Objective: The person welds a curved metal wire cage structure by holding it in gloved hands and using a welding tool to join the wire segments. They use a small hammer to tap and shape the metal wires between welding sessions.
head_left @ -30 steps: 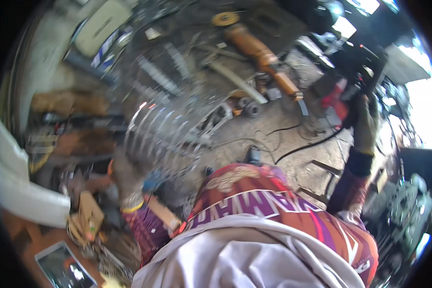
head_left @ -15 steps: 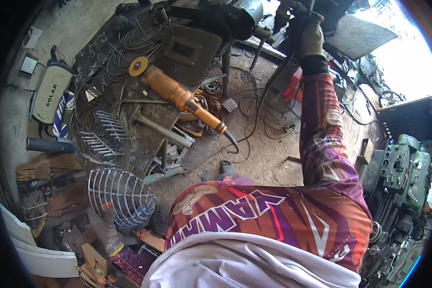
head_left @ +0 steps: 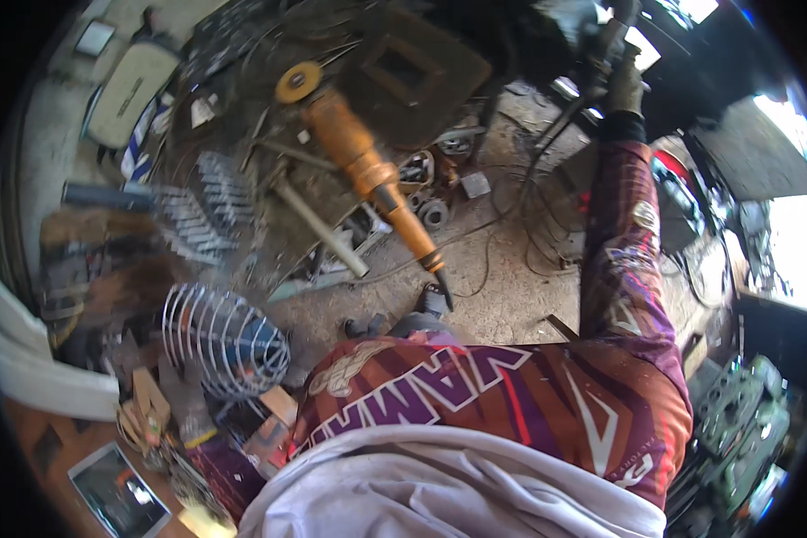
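At lower left, my gloved left hand [head_left: 186, 403] is closed on the rim of a domed cage of metal wire [head_left: 227, 341]. Blur and shade hide part of its fingers. My right arm stretches far forward. At its end, my gloved right hand [head_left: 626, 85] is closed near a grey bar [head_left: 611, 38] among dark equipment; what it grips is unclear. Between the hands, an orange angle grinder [head_left: 354, 148] with a yellow disc lies on the cluttered worktable, its cord hanging over the edge. Beside it are a hammer [head_left: 321, 226] with a pale handle and a dark welding shield [head_left: 412, 76].
Metal pieces with rows of rods [head_left: 193, 224] lie at the table's left. A dark tube [head_left: 108, 196] juts out nearby. Cables [head_left: 533, 211] loop over the floor. A green machine [head_left: 735, 421] stands at right. A flat dark-screened panel [head_left: 119, 493] lies at lower left.
The view has swung, so the grinder and table appear farther right. My right hand appears a little lower and farther right. The wire cage remains in my left hand.
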